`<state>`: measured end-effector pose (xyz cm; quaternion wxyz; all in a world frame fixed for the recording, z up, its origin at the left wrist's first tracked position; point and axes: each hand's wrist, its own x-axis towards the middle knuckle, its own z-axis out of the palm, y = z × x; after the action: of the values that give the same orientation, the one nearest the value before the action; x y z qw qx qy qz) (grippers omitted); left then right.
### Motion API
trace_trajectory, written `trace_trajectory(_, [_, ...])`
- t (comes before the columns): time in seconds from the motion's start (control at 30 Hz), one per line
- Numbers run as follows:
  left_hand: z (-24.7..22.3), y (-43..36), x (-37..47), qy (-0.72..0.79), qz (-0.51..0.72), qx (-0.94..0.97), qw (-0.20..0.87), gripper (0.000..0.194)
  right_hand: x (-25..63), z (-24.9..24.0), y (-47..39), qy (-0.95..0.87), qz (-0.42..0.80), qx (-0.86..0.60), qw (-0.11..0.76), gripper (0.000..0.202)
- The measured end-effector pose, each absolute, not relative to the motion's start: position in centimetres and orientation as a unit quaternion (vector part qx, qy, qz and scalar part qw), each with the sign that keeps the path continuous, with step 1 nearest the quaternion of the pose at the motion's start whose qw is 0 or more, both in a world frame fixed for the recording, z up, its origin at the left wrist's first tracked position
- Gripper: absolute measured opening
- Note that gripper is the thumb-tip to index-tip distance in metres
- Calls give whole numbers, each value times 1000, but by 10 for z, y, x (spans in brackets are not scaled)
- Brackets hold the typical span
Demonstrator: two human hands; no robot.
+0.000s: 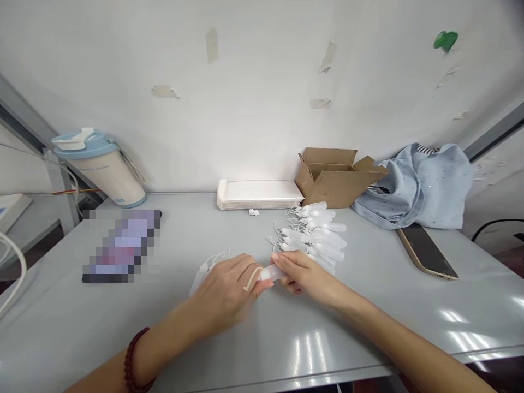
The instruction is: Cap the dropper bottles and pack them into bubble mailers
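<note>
Between my hands, above the grey table (245, 349), is a small translucent plastic bottle (273, 272) with a white cap and a thin cord. My left hand (229, 286) is closed around the cap end, and the cord (252, 278) curves over its fingers. The body end sits pinched in the fingers of my right hand (303, 273). Just beyond the right hand lies a loose pile of similar bottles (317, 240) with cords. More corded clear plastic pieces (198, 278) lie beside my left hand, which partly hides them.
A white stack of padded envelopes (262, 192) and an open cardboard box (339, 183) stand by the wall. A blue cloth bag (421, 185) and a phone (428, 252) lie at right. On the left are a tumbler (104, 169) and a blurred-out phone (123, 245).
</note>
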<state>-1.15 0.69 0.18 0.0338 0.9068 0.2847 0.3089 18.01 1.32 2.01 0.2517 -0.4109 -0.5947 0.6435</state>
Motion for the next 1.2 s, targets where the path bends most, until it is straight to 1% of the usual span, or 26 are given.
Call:
trace_trajectory(0.07, [5,8,-12,307,295,901,84,26,179,20,12,-621,598,-431,267,42])
trace_trajectory(0.17, [14,9,-11,370,274,859,226,31,178,19,8,-724,407,-456,319,38])
trace_trajectory(0.27, [20,9,-9,405,255,811,335,39,178,16,6,-804,259,-410,343,27])
trace_trajectory(0.37, [20,10,-9,438,240,760,416,43,179,13,6,-863,159,-353,323,24])
trace_trajectory(0.47, [18,11,-8,462,247,720,455,46,179,10,8,-894,61,-340,286,26])
trace_trajectory(0.57, [15,12,-7,466,248,736,423,45,178,8,7,-906,5,-345,246,33])
trace_trajectory(0.67, [13,10,-4,457,221,757,412,43,179,7,4,-907,30,-367,205,42])
trace_trajectory(0.73, [13,7,-2,451,208,762,416,41,179,8,1,-895,93,-394,186,44])
trace_trajectory(0.8, [11,5,-1,445,218,777,388,38,178,12,0,-870,178,-421,183,44])
trace_trajectory(0.87, [10,3,-1,413,245,815,324,36,177,15,0,-833,258,-447,197,44])
trace_trajectory(0.97, [8,1,-2,312,294,883,191,35,176,19,1,-780,340,-479,215,46])
trace_trajectory(1.03, [6,1,-3,257,300,912,109,32,177,19,3,-759,372,-490,216,46])
trace_trajectory(1.1, [6,1,-3,233,298,925,39,27,177,18,4,-740,400,-494,219,45])
trace_trajectory(1.2, [5,3,-2,228,307,924,-14,21,175,15,4,-716,430,-494,241,43])
